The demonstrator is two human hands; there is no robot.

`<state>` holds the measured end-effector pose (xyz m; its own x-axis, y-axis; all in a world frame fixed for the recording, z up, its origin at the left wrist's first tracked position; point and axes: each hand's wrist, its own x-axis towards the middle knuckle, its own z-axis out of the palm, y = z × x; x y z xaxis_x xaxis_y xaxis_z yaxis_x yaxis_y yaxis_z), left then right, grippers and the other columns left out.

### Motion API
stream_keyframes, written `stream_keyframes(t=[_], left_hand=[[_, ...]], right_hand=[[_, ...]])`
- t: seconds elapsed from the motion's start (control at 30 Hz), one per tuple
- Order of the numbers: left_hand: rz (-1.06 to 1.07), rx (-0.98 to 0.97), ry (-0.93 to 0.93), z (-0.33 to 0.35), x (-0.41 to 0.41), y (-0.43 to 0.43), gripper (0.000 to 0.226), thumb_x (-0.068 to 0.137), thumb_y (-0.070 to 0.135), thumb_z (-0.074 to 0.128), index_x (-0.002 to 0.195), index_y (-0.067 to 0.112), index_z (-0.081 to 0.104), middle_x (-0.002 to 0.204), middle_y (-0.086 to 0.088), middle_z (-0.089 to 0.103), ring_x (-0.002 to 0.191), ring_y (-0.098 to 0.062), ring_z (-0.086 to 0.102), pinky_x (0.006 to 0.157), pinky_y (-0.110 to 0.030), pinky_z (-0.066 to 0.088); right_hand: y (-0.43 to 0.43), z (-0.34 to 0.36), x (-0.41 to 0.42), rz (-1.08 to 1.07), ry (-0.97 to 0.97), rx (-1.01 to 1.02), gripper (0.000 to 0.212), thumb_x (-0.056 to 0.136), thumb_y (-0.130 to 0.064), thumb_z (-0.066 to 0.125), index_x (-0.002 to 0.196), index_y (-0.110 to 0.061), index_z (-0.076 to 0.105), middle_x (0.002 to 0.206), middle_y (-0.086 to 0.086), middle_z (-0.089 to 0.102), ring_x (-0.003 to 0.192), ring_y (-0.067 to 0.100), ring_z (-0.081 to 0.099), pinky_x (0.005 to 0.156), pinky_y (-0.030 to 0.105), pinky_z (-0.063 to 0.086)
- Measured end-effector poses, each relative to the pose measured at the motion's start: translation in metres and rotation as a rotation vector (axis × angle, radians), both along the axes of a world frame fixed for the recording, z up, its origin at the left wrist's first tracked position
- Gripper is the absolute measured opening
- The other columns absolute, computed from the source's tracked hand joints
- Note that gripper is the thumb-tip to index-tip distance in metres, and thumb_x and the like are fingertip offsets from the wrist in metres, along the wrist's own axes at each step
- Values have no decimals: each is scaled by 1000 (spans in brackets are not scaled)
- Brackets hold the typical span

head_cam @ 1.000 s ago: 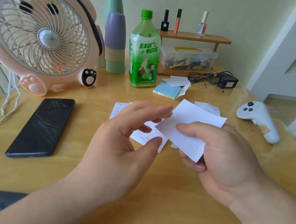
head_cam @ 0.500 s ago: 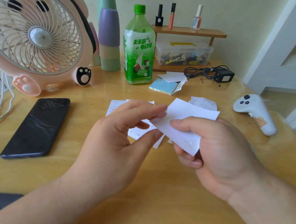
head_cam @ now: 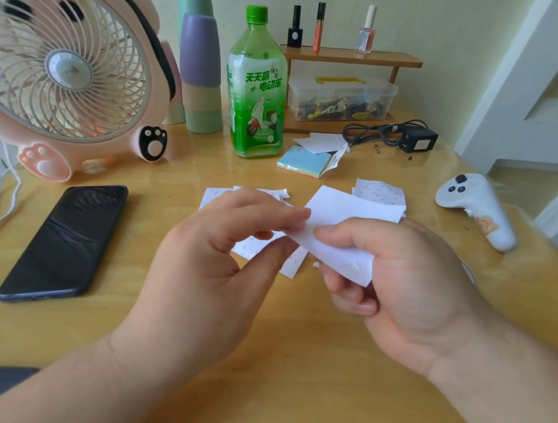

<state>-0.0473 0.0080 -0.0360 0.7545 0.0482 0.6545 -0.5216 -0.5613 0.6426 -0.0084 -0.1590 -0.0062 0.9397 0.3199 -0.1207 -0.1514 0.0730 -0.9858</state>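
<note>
A white slip of paper (head_cam: 346, 215) is held above the wooden table (head_cam: 254, 364) in the middle of the view. My right hand (head_cam: 410, 287) grips its lower right part, thumb on top and fingers curled beneath. My left hand (head_cam: 216, 266) pinches the paper's left edge between fingertips and thumb. Under the hands lie several white paper pieces with small red marks (head_cam: 256, 247); another such piece (head_cam: 379, 192) lies just behind the held slip.
A black phone (head_cam: 68, 241) lies at the left. A pink fan (head_cam: 62, 64), stacked cups (head_cam: 200, 65), a green bottle (head_cam: 257, 88), a pad of coloured notes (head_cam: 305, 160), a small shelf with a clear box (head_cam: 341, 97), a black adapter with cable (head_cam: 416, 139) and a white controller (head_cam: 477, 208) ring the back and right.
Both hands have kept their hold on the white slip, and my left fingers have closed a little tighter on its left edge. The view has shifted slightly.
</note>
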Motion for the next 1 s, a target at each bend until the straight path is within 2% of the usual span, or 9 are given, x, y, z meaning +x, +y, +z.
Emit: stream_keyframes(t=[0.13, 0.23, 0.4, 0.53, 0.6, 0.67, 0.73, 0.8, 1.0], left_hand=[[62, 100, -56, 5, -1, 0, 23, 86, 15, 73, 102, 31, 75, 89, 19, 66, 85, 0, 62, 73, -3, 37], [50, 96, -46, 6, -2, 1, 20, 85, 17, 75, 100, 30, 77, 85, 18, 66, 84, -3, 64, 73, -5, 38], [-25, -167, 149, 9, -4, -2, 9, 81, 24, 81, 79, 33, 79, 76, 6, 71, 73, -10, 66, 69, -14, 46], [-102, -498, 457, 11, 0, 0, 9, 78, 18, 84, 72, 22, 77, 62, 4, 64, 57, -9, 55, 58, -15, 45], [-191, -609, 564, 10, 2, 3, 10, 74, 19, 86, 75, 22, 76, 62, -2, 57, 54, -15, 48, 55, -20, 40], [-304, -737, 646, 12, 3, 4, 3, 75, 18, 78, 76, 19, 75, 66, -4, 54, 49, -16, 41, 52, -22, 36], [-409, -811, 721, 13, 2, 3, 4, 75, 15, 74, 75, 19, 74, 65, -2, 54, 43, -13, 38, 49, -22, 35], [-473, -818, 764, 14, 0, 2, 6, 75, 12, 74, 73, 18, 75, 62, 1, 54, 41, -12, 36, 48, -22, 33], [-296, -674, 735, 9, 3, 8, 20, 65, 10, 88, 82, 8, 79, 70, -9, 51, 44, -15, 34, 46, -22, 31]], right_hand=[[-1, 2, 0, 56, 20, -16, 19, 75, -14, 64, 57, -7, 68, 51, 14, 49, 45, 19, 30, 42, 25, 17], [-4, 6, 1, 89, 78, 5, 20, 75, -15, 62, 58, -5, 66, 51, 15, 51, 42, 17, 30, 42, 24, 14], [-9, 12, 9, 82, 90, 43, 43, 66, -45, 63, 55, -4, 65, 50, 18, 52, 38, 19, 30, 43, 24, 11], [-17, 4, 19, -122, -313, -215, 59, 79, -60, 65, 60, -5, 66, 52, 8, 55, 46, 15, 44, 44, 19, 33], [-21, -3, 26, -207, -624, -328, 48, 81, -59, 66, 79, -11, 68, 68, -6, 62, 64, 7, 56, 62, 17, 41], [-25, -6, 31, -139, -734, -405, 51, 75, -60, 72, 111, -24, 64, 100, -12, 68, 100, 5, 63, 86, 25, 45], [-27, -4, 34, 82, -593, -343, 67, 70, -47, 82, 128, -26, 55, 111, -7, 71, 111, 10, 65, 94, 33, 47], [-27, -3, 35, 267, -378, -188, 64, 72, -27, 82, 129, -20, 55, 101, 3, 74, 96, 15, 69, 87, 34, 51], [-30, 0, 38, 307, -222, -85, 60, 70, -4, 79, 124, -18, 58, 91, 18, 71, 82, 26, 66, 73, 36, 56]])
